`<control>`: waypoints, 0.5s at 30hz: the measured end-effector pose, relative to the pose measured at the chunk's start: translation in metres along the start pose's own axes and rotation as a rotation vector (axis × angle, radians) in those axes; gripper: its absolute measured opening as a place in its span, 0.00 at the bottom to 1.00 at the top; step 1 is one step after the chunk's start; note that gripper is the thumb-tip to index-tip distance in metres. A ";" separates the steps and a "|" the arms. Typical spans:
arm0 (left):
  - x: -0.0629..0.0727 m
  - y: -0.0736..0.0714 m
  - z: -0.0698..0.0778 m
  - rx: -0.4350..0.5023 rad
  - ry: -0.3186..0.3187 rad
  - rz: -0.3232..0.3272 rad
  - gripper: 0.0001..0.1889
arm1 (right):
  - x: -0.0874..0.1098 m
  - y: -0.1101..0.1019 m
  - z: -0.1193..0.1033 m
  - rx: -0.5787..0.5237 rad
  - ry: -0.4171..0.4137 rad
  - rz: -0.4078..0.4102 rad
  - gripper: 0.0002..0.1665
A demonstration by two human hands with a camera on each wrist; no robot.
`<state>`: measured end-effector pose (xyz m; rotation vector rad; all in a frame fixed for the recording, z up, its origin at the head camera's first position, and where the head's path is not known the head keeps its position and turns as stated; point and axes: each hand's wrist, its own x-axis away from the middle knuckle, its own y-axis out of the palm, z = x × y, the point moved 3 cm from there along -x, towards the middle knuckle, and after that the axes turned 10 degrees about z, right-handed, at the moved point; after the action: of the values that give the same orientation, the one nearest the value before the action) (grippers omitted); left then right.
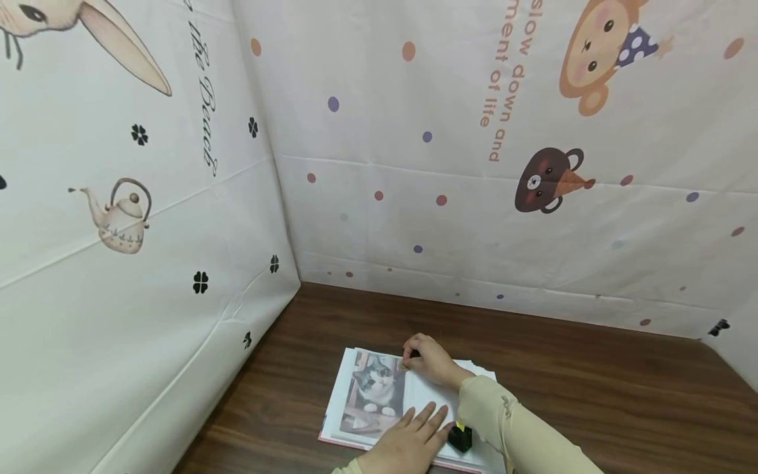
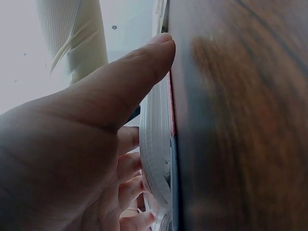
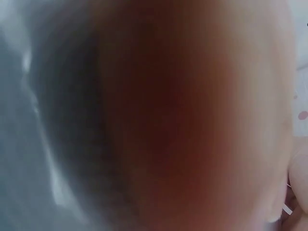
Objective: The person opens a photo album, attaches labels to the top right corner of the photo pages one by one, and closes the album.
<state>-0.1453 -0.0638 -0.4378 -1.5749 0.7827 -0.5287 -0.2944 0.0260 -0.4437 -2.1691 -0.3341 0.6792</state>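
An open book (image 1: 429,392) with thick white pages lies on the table, a cat picture (image 1: 373,395) on its left page. My left hand (image 1: 408,441) rests on the lower part of the book with fingers spread over the pages; in the left wrist view the thumb (image 2: 144,62) reaches along the book's edge. At the top of the book, beside the picture's upper right corner, my right hand (image 1: 435,362) has its fingers curled and pinches a small tan piece (image 1: 404,365). Skin blurs most of the right wrist view, hiding the fingertips' work.
A small black object with a yellow part (image 1: 460,437) sits by the left fingertips, next to the right sleeve (image 1: 521,424). Dark wooden table (image 1: 592,388) surrounds the book. White printed cloth walls (image 1: 367,224) stand behind and at the left.
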 end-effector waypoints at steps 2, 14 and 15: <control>0.000 0.000 0.001 0.007 0.003 -0.002 0.41 | 0.001 -0.001 0.000 0.002 0.000 0.000 0.08; 0.001 0.000 0.000 0.061 -0.007 0.000 0.42 | 0.002 -0.010 -0.007 0.066 -0.033 -0.017 0.06; 0.002 0.000 0.000 0.064 -0.010 0.001 0.43 | 0.002 -0.011 -0.007 0.066 -0.038 -0.028 0.05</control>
<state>-0.1440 -0.0652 -0.4381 -1.5173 0.7518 -0.5396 -0.2886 0.0294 -0.4319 -2.0875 -0.3573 0.7070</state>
